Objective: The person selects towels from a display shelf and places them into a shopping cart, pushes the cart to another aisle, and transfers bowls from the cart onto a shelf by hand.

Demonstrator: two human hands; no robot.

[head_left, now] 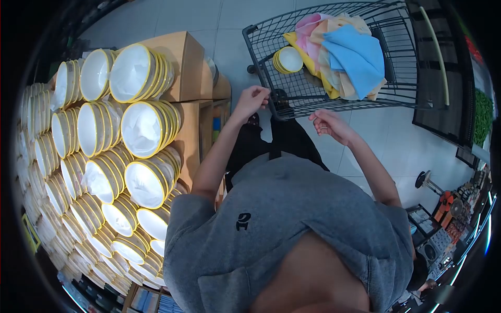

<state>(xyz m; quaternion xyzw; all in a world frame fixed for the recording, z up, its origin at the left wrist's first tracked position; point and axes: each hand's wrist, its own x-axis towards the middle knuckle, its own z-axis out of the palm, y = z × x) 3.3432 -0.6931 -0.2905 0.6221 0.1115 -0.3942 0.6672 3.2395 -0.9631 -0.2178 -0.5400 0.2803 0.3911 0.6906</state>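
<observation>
My left hand (252, 104) is beside the near left corner of a black wire shopping cart (402, 62). Its fingers are curled together, the tips overlapping the cart's edge in view; whether they grip anything is hidden. Just below the cart's near side, my right hand (331, 127) is loosely bent with fingers apart and nothing visible in it. Inside the cart lies a small stack of white bowls with yellow rims (290, 59). To their right is a heap of folded pieces that look like cloth, with a blue piece (360, 55), a pink piece (309, 41) and a yellow piece (329, 87).
Stacked white dishes with yellow rims (141, 130) fill a display at my left, many with clear wrapping inside. A cardboard box (187, 70) stands behind them. Grey floor tiles (229, 18) surround the cart. Shelves with goods (443, 229) stand at the lower right.
</observation>
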